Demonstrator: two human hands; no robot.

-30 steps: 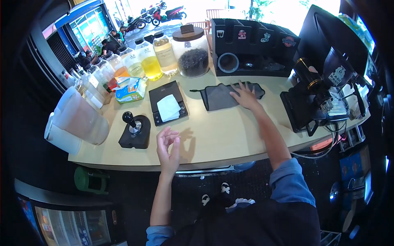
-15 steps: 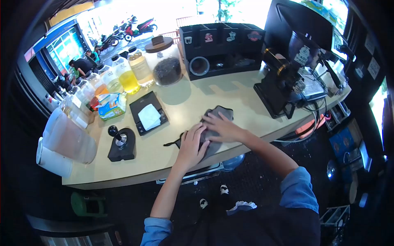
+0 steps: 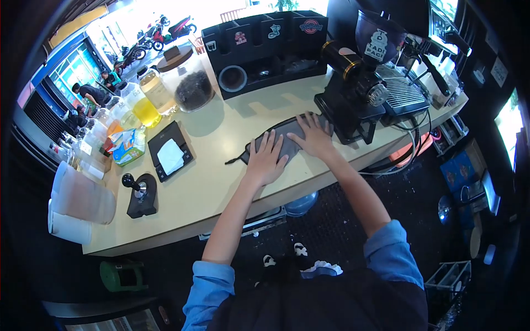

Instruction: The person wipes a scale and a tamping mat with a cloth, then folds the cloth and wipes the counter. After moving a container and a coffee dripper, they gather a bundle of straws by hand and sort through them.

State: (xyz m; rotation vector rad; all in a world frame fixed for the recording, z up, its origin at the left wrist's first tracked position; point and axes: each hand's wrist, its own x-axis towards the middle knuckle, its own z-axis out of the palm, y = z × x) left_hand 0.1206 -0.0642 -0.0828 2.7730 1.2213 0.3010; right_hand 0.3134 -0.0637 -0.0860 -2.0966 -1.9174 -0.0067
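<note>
"Two pitchers [image 3: 83, 193] are standing at the left end of the tabletop [image 3: 204, 187]. Which items are following, moving right?"

"The tissue pack [image 3: 128, 148] is lying beyond the black tamper [image 3: 140, 190]. The flat black scale [image 3: 182, 144] is carrying white sheets [image 3: 170, 156]. The lidded jar [image 3: 193, 88] is standing near the left end of the black organizer [image 3: 265, 52]."

"Report the state of the hands."

"The left hand [image 3: 266, 160] is opening wide, palm down, its spread fingers pressing on the left part of the grey cloth [image 3: 287, 129]. The right hand [image 3: 314, 139] is likewise lying wide and flat, covering the right part."

"Where is the cloth resting?"

"It is lying on the tabletop under both hands, its dark loop pointing left. Its right end is reaching close to the grinder [image 3: 378, 41]; the espresso machine [image 3: 403, 91] is standing farther right."
</note>
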